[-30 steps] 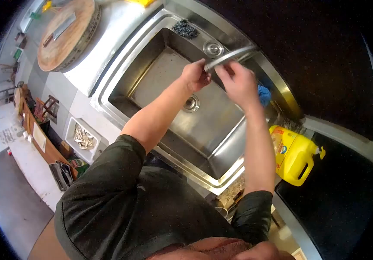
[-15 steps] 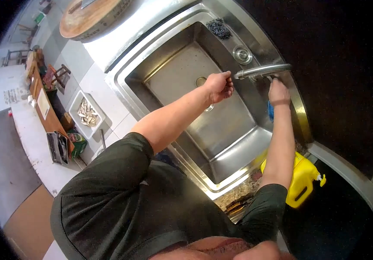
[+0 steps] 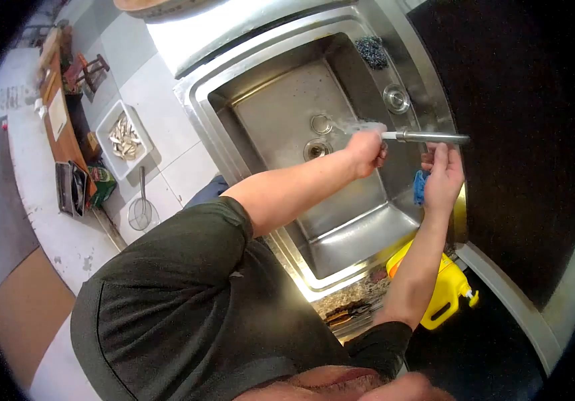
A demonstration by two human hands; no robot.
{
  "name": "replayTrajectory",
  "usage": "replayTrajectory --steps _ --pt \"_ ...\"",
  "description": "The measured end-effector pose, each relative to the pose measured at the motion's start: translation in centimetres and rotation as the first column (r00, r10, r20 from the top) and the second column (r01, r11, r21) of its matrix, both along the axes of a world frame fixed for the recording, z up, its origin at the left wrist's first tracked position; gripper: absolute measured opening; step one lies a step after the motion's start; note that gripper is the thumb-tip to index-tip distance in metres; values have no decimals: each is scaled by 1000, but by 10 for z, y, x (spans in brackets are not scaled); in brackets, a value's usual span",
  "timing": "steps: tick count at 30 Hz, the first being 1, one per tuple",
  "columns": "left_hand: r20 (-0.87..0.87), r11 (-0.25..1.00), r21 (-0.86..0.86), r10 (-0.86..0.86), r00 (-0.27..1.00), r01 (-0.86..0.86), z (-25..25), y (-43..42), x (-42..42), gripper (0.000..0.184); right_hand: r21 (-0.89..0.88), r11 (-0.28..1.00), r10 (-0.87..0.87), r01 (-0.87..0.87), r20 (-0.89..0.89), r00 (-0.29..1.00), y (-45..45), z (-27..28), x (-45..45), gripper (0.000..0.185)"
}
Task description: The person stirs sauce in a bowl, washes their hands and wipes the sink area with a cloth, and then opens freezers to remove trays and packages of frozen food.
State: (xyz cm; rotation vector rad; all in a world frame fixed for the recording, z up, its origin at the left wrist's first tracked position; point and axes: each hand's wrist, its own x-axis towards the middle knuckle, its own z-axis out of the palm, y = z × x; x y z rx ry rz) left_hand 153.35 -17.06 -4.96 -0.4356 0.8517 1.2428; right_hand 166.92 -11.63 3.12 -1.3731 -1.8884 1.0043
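Note:
Water streams from the tip of the metal faucet [image 3: 428,137] over the stainless steel sink [image 3: 281,100]. Right at the spout is my left hand [image 3: 366,152], its fingers curled into a loose fist in the water; I see nothing held in it. My right hand [image 3: 444,179] is just below the faucet's body, its fingers partly spread and nothing seen between them. Close against that hand, on the sink's ledge, lies a blue scrubber [image 3: 420,188]. Two round drain fittings show in the basin, one of them an open drain [image 3: 317,150].
A steel wool pad [image 3: 371,53] and a round metal fitting [image 3: 396,99] are on the sink's back ledge. A yellow jug [image 3: 442,294] stands to the right. On the left floor are a white tub of small fish [image 3: 124,139] and a wire skimmer [image 3: 142,212].
Water now runs from the faucet, where none showed before. My left hand has moved right to the spout. My right hand has come away from the faucet's lever and its fingers have opened.

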Motion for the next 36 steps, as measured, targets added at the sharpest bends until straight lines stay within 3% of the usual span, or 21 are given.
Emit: replayTrajectory --steps 1,3,6,9,12,14,18,21,22,24,27,30,33,36 --pt "5 1000 5 12 1000 -12 0 3 1 17 2 1000 6 -6 -1 1000 4 -1 -2 25" --pt "18 999 11 33 999 -33 2 8 -1 17 -203 979 -34 23 -47 998 16 1 -8 27" --pt "6 998 49 49 999 -50 2 10 -10 18 -106 970 209 -218 -90 974 30 3 -26 32" --pt "-26 996 84 19 999 -17 -4 9 -17 18 -109 940 313 -322 -94 945 39 16 -54 35" --pt "-154 999 41 -26 988 33 -27 -1 -21 15 -260 920 221 -293 -272 936 45 26 -78 35" --pt "-218 997 20 -68 974 74 -53 -14 -21 14 -124 918 349 -376 -198 916 68 5 -68 35" --pt "-253 989 -55 -146 957 136 -77 -47 -23 9 -217 921 286 -324 -191 939 61 19 -79 36" --pt "-277 979 -91 -201 940 183 -89 -65 -22 12 -53 906 419 -421 -32 907 81 0 -72 40" --pt "-279 975 -110 -216 936 192 -92 -72 -21 12 -82 906 413 -415 -37 910 78 2 -72 41" --pt "-279 967 -141 -242 929 210 -94 -84 -20 10 -180 916 333 -360 -162 929 73 6 -81 40" --pt "-279 960 -167 -266 923 226 -94 -97 -25 8 -526 812 -81 -253 -531 843 72 6 -95 39" --pt "-281 955 -181 -279 918 235 -98 -105 -28 7 -674 695 -330 -252 -610 721 75 3 -104 37" --pt "-286 944 -197 -314 905 265 -99 -108 -33 8 -696 673 -378 -251 -615 692 78 -1 -114 36" --pt "-271 939 -206 -325 906 275 -110 -102 -38 8 -628 720 -283 -297 -655 701 78 -9 -120 46"
